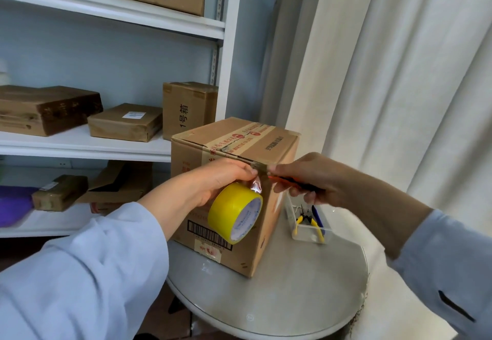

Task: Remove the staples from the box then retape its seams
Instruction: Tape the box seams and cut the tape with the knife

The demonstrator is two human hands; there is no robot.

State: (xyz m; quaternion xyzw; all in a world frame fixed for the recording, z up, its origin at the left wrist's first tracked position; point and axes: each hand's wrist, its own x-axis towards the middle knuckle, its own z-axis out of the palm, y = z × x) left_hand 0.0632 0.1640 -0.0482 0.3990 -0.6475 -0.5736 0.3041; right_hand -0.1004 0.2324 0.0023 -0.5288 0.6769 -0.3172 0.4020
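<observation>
Presently the box (234, 180) stands on the round table (279, 299). The left hand (215, 180) pinches the tape strip at the near top corner, the roll (235, 212) hanging below. The right hand (306, 177) grips an orange-handled cutter (287, 180). Risk: the blade nicks the left fingertips, or the cut strip curls and sticks to itself.

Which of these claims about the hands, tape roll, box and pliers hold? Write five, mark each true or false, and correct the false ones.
1. The left hand presses tape against the box. True.
2. The tape roll is blue. False: it is yellow.
3. The right hand is empty. False: it grips an orange-handled cutter.
4. The pliers lie in a clear container. True.
5. The box stands on the shelf. False: it stands on the round table.
</observation>
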